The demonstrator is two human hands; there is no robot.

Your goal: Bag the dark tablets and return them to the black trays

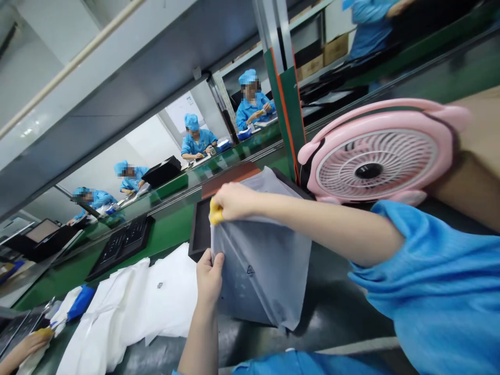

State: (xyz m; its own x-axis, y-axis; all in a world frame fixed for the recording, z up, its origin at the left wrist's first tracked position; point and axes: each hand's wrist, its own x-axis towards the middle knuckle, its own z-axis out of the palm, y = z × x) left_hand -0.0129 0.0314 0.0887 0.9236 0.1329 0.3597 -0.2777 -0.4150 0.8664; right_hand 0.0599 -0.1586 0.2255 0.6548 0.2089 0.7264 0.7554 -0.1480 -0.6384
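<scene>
A translucent plastic bag (pixel 265 271), printed with a small triangular mark, stands tilted in front of me. Something flat and dark shows through it, but its kind is hidden. My right hand (pixel 236 202), with yellow covers on its fingertips, is closed on the bag's upper left corner. Lower down, my left hand (pixel 210 276) grips the bag's left edge between thumb and fingers. Behind the bag is a black tray or box (pixel 200 229), partly covered by it. White bags or sheets (pixel 167 294) lie in a pile left of my left hand.
A pink fan (pixel 375 156) stands close to my right arm. Black trays with keyboard-like parts (pixel 123 239) rest on the green conveyor (pixel 167 229). A metal post (pixel 287 99) rises behind. At lower left is a co-worker's hand (pixel 33 344); several blue-clad people sit across.
</scene>
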